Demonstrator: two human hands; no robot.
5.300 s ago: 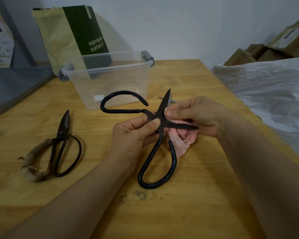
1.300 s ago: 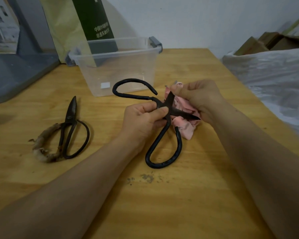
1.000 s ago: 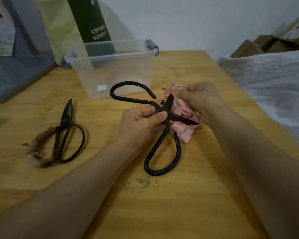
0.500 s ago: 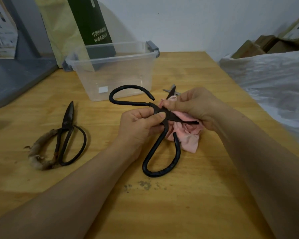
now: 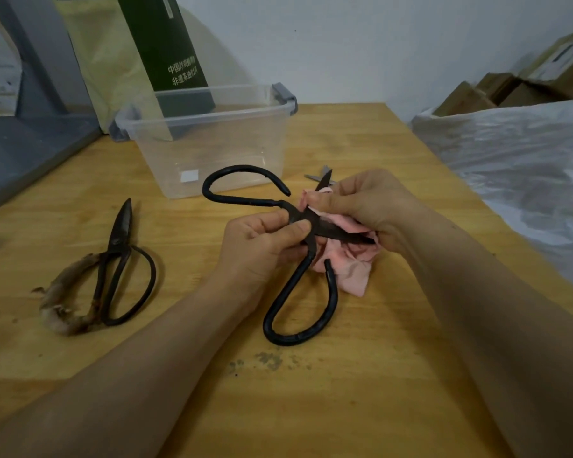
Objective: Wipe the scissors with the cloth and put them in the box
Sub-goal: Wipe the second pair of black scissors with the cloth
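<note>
Large black scissors (image 5: 300,302) with big loop handles are spread wide above the wooden table (image 5: 344,408). My left hand (image 5: 262,246) pinches them at the pivot. My right hand (image 5: 371,206) grips a pink cloth (image 5: 351,269) wrapped around the upper blade, near the pivot; only that blade's tip pokes out above my fingers. The clear plastic box (image 5: 209,140) with grey clips stands behind, nothing visible inside.
A second, older pair of scissors (image 5: 119,266) with one rag-wrapped handle lies at the left. A small metal tool (image 5: 315,176) lies behind my right hand. A green paper bag (image 5: 139,57) stands behind the box; a white plastic sheet (image 5: 516,173) covers the right.
My right hand with the cloth has slid back and forth along the upper blade and now sits near the pivot. My left hand has kept its pinch.
</note>
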